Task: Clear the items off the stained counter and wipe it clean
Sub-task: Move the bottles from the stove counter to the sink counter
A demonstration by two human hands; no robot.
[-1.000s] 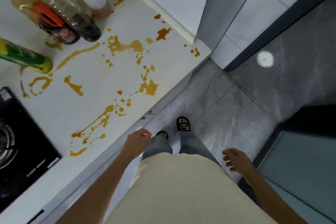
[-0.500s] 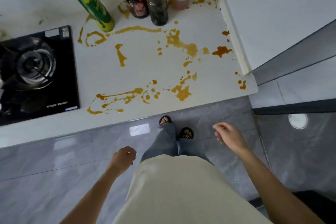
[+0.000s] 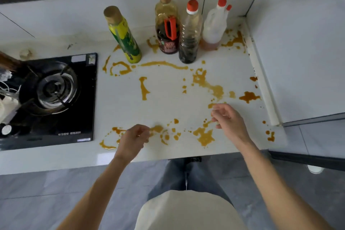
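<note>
Four bottles (image 3: pixel 169 24) stand at the upper middle of the stained surface (image 3: pixel 168 102), hob (image 3: pixel 48 97) at left; left hand (image 3: pixel 132 141) and right hand (image 3: pixel 228 120) hover empty, fingers loosely curled, over its front edge.

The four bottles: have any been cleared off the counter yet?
No, all four bottles stand upright at the back of the stained counter, and both hands are empty.

Stove (image 3: pixel 56 99): cut off by the left edge; the items beside its burner are blurred.
Stove lettering (image 3: pixel 69 133): too small to read.
Dark bottle (image 3: pixel 167 30): label print illegible.
White jug (image 3: pixel 214 24): hides a second red cap (image 3: pixel 228 7) behind it.
Left hand (image 3: pixel 132 141): covers part of the stains (image 3: pixel 205 136) on the worktop (image 3: pixel 168 99).
Forearms: cut off by the bottom edge.
Feet: hidden under the worktop edge.
</note>
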